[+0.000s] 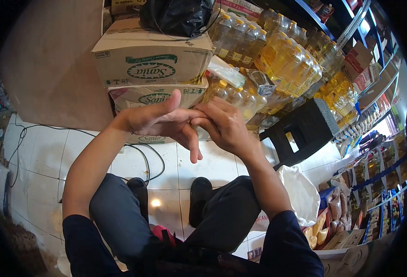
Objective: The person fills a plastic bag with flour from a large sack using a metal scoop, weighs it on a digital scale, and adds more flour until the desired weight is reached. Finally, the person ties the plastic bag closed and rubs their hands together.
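Note:
My left hand (159, 121) is held out over the floor with its palm partly up, thumb raised and other fingers apart. Nothing shows in its palm. My right hand (225, 123) is closed around a finger of the left hand near its tip. Whether anything small sits between the right fingers is hidden. Just behind the hands stand two stacked Sania cartons (155, 64), the lower one partly covered by my left hand. Bottles of yellow oil (233, 94) stand behind my right hand.
A black plastic stool (302, 131) lies tilted at my right, with a white sack (298, 194) below it. Wrapped oil bottles (289, 57) are piled at the back. A black cable (150, 161) crosses the tiled floor. Stocked shelves (379, 171) line the right side. A black bag (175, 16) tops the cartons.

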`<control>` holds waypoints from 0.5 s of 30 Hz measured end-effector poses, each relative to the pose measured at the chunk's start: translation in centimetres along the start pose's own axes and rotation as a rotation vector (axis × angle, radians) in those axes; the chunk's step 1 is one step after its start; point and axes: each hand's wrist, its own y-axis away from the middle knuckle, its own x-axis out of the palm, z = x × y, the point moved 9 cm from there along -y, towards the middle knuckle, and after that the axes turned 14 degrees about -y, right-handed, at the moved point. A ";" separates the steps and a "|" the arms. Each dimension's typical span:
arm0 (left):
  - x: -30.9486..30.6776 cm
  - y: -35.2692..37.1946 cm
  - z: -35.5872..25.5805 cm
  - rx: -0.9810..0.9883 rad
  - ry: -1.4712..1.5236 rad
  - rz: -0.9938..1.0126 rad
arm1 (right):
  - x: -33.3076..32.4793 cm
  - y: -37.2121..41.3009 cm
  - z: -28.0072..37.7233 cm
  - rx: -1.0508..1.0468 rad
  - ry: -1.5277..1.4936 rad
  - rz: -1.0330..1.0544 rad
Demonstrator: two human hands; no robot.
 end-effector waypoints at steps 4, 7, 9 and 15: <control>1.5 -0.5 0.0 -0.014 -0.019 0.069 | -0.1 0.1 0.7 0.009 0.046 0.056; 1.0 -0.5 -0.4 0.051 -0.019 0.055 | -0.4 -0.3 1.7 0.043 -0.004 0.035; 0.3 0.0 -0.8 0.055 -0.006 0.048 | -0.4 -0.4 1.9 0.065 -0.072 0.007; -1.1 0.9 -0.6 -0.002 0.020 -0.017 | 0.1 0.2 -0.2 0.263 -0.373 0.074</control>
